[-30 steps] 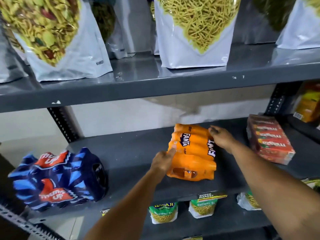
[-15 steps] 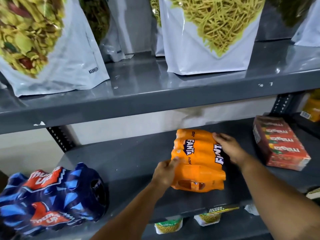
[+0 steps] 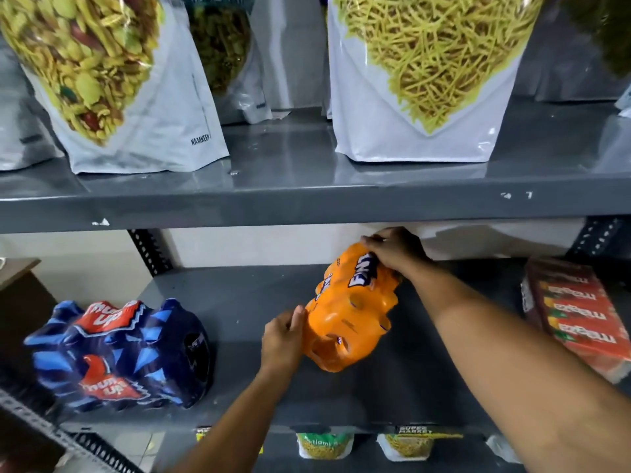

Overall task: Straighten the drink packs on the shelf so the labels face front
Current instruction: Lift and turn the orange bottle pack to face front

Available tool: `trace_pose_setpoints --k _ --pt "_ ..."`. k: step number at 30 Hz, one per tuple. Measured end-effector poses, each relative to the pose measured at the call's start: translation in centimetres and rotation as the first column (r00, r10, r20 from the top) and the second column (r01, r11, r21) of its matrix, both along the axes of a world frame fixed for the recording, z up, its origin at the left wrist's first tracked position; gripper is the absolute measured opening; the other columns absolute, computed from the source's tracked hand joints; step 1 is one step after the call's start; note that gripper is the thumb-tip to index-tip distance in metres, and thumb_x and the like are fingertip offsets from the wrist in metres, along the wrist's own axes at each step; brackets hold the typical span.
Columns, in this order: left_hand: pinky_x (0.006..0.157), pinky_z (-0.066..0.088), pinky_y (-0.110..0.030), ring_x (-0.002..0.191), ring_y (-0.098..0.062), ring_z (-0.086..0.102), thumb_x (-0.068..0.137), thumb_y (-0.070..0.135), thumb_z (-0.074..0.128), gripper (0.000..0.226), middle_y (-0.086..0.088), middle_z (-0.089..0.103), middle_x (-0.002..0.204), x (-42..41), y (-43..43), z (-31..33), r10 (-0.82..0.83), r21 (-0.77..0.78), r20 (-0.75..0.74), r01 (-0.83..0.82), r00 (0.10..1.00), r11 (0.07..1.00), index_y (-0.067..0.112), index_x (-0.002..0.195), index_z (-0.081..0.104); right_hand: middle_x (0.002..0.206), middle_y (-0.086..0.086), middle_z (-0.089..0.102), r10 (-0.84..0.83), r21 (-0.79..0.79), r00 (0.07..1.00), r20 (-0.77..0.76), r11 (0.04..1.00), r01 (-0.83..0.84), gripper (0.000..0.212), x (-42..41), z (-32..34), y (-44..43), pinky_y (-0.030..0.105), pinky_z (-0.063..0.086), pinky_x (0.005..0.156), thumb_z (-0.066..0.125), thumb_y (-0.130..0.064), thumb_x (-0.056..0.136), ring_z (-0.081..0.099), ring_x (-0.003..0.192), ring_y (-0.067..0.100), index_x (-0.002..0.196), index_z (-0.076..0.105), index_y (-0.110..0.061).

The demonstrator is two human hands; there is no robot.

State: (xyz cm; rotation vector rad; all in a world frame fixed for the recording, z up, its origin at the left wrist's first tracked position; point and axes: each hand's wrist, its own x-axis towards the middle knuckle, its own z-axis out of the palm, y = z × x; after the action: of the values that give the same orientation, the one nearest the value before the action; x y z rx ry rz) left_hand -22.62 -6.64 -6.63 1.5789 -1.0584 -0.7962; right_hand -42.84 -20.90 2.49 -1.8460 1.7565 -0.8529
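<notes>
Shelf [image 3: 259, 302] of grey metal runs across at my chest, and at its left end lies the blue pack [image 3: 116, 356], on its side with the red-and-white logos turned up toward me and its dark end facing right. It sits well apart from my hands.

Near the middle, my left hand [image 3: 281, 339] presses against the lower left edge of the orange pack [image 3: 348, 322], thumb and fingers closed on the wrap there. That pack is tipped up, its near end resting on the shelf and its far end raised toward the back wall. White lettering on a dark patch shows on its upper face, partly covered and slanted, so I cannot read it whole.

My right hand [image 3: 396, 250] curls over the raised top end, its grip clenched on the orange pack just under the lip of the upper shelf [image 3: 307, 203].

Further right, near the shelf's end, lies a red carton [image 3: 577, 315] with printed lettering, apart from the orange pack.

Above stand white snack bags [image 3: 409, 80] with clear windows. Below the shelf's front edge, small packets [image 3: 324, 445] peek out.
</notes>
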Motion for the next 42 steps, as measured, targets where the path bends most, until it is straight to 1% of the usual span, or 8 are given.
trace_pose_setpoints --k 5,8,15,23,29,32,35,42 --pt "0.085 0.055 -0.031 0.099 -0.011 0.068 0.091 0.065 0.04 0.055 0.001 0.075 0.104 -1.2 2.3 -0.9 -0.108 -0.115 -0.195 0.086 0.975 0.99 0.022 0.103 0.071 0.127 0.009 0.066 0.107 0.018 0.993 0.042 0.994 -0.108 0.045 2.5 0.0 -1.2 0.03 0.043 0.085 0.054 -0.052 0.09 0.06 0.113 0.03 0.117 0.068 -0.019" --pt "0.113 0.038 -0.045 0.136 -0.018 0.046 0.087 0.07 0.041 0.077 -0.004 0.048 0.15 -1.9 3.0 -0.6 -0.041 -0.108 -0.231 0.016 0.972 0.994 0.021 0.147 0.041 0.13 0.009 0.065 0.171 0.044 0.978 0.121 0.983 -0.177 0.042 3.6 -0.4 -1.6 0.037 0.049 0.096 0.054 -0.047 0.092 0.06 0.114 0.027 0.123 0.065 -0.021" --pt "0.117 0.032 -0.047 0.146 -0.022 0.03 0.084 0.064 0.039 0.088 -0.002 0.023 0.163 -2.3 3.3 0.3 0.025 -0.043 -0.223 -0.036 0.974 0.998 0.026 0.156 0.005 0.137 0.01 0.059 0.228 0.071 0.962 0.15 0.968 -0.241 0.038 4.7 -0.8 -2.8 0.042 0.047 0.1 0.055 -0.035 0.093 0.055 0.121 0.029 0.127 0.061 -0.021" --pt "0.122 0.02 -0.041 0.152 -0.019 0.01 0.087 0.063 0.028 0.084 0.004 -0.002 0.167 -6.0 5.2 -1.1 0.111 -0.017 -0.145 -0.115 0.983 0.993 0.029 0.155 -0.009 0.137 0.014 0.056 0.223 0.111 0.937 0.27 0.959 -0.26 0.053 4.1 -3.1 -2.4 0.044 0.046 0.097 0.041 -0.053 0.096 0.054 0.12 0.03 0.132 0.052 -0.016" --pt "0.115 0.033 -0.045 0.141 -0.025 0.041 0.083 0.077 0.029 0.085 -0.004 0.039 0.157 -2.0 2.5 -0.6 0.146 0.023 -0.307 -0.146 0.94 0.989 0.026 0.152 0.031 0.113 0.003 0.068 0.149 -0.024 0.967 0.207 0.989 -0.147 0.051 0.8 -4.3 0.9 0.035 0.048 0.079 0.043 -0.07 0.085 0.061 0.101 0.022 0.108 0.063 -0.03" --pt "0.071 0.063 -0.04 0.091 -0.019 0.076 0.094 0.062 0.033 0.06 -0.012 0.075 0.111 0.1 0.6 0.3 0.126 0.033 -0.386 -0.123 0.914 0.992 0.02 0.123 0.065 0.101 0.002 0.073 0.073 -0.145 0.973 0.218 0.989 -0.041 0.065 -0.9 -6.0 3.7 0.039 0.053 0.083 0.042 -0.079 0.079 0.067 0.093 0.021 0.107 0.068 -0.027" --pt "0.05 0.059 -0.031 0.071 -0.017 0.077 0.096 0.06 0.035 0.051 -0.004 0.081 0.085 1.0 -0.7 0.9 0.075 0.048 -0.419 -0.061 0.905 0.997 0.025 0.099 0.072 0.085 0.0 0.073 0.039 -0.173 0.943 0.33 0.985 0.019 0.064 -1.6 -7.6 5.8 0.043 0.058 0.079 0.048 -0.084 0.072 0.07 0.082 0.016 0.091 0.068 -0.026" --pt "0.069 0.063 -0.046 0.085 -0.027 0.077 0.095 0.063 0.032 0.057 -0.007 0.081 0.092 0.6 -1.5 0.5 0.014 0.061 -0.482 0.017 0.876 0.998 0.024 0.113 0.069 0.136 0.009 0.054 0.186 -0.08 0.802 0.567 0.982 -0.171 0.086 -2.3 -9.1 7.1 0.044 0.05 0.095 0.049 -0.083 0.07 0.058 0.117 0.018 0.138 0.046 -0.03"
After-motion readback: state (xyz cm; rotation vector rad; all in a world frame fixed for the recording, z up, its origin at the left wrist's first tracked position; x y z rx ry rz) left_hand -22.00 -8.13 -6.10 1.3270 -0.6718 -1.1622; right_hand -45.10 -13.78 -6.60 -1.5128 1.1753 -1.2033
